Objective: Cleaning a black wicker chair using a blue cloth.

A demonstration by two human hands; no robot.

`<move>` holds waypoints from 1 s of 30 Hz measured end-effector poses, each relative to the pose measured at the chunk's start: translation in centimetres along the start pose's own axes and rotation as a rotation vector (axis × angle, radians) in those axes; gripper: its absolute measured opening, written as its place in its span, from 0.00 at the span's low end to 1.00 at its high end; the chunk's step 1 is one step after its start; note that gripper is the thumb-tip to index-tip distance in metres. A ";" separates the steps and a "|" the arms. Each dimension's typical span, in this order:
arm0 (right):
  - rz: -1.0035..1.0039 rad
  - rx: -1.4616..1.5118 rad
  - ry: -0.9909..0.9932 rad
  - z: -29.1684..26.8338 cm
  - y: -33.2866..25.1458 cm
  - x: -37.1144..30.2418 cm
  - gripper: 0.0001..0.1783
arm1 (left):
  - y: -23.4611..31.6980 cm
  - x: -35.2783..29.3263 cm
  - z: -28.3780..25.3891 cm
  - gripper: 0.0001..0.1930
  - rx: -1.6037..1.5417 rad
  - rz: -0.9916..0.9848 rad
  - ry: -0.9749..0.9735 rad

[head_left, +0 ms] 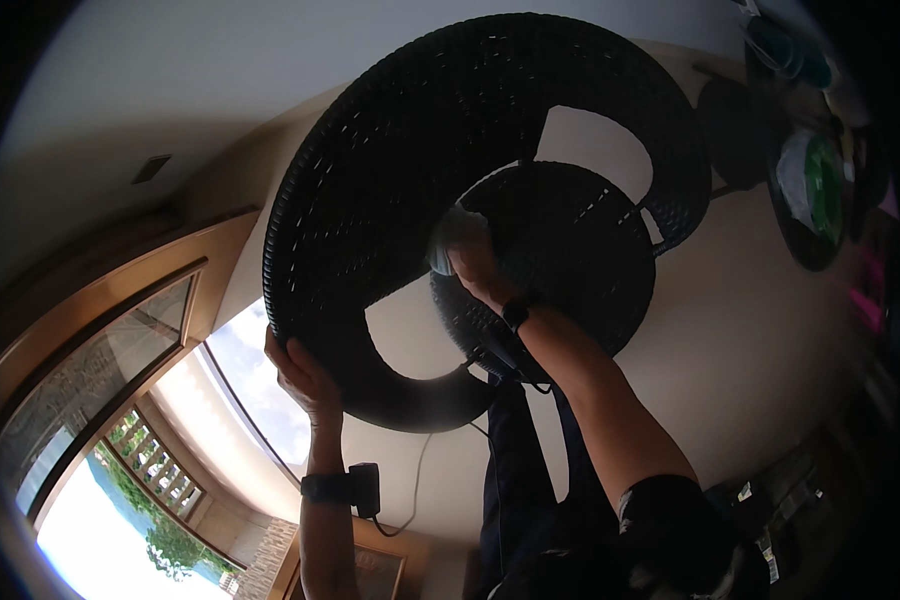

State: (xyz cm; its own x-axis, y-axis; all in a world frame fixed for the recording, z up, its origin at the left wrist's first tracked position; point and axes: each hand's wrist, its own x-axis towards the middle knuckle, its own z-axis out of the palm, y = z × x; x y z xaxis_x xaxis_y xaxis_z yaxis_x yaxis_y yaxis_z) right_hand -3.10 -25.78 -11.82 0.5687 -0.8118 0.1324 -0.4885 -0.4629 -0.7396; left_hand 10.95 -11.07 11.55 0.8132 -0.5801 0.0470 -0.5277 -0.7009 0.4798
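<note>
Left hand [305, 380] clasps the wicker chair [400, 165]; right hand [478, 262] clutches, apparently, a pale cloth [441, 248].

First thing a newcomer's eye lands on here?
The big black woven chair, its broad curved back and round seat filling the upper middle. Next, the two hands: the left hand grips the rim at left, the right hand holds a pale cloth by the seat's upper-left edge. Then the bright outdoor glare at lower left.
</note>
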 end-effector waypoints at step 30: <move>0.597 -0.614 -0.146 -17.9 8.8 -1.3 0.30 | 0.5 0.6 -0.5 0.19 -0.003 0.016 0.011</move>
State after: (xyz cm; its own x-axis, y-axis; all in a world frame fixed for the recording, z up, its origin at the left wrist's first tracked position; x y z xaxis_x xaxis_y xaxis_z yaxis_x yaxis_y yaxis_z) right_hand -20.03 -35.16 -6.70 0.1619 -0.9458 -0.2814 -0.9791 -0.1183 -0.1657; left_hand 11.26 -11.56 12.31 0.8075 -0.5864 0.0644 -0.5399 -0.6905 0.4813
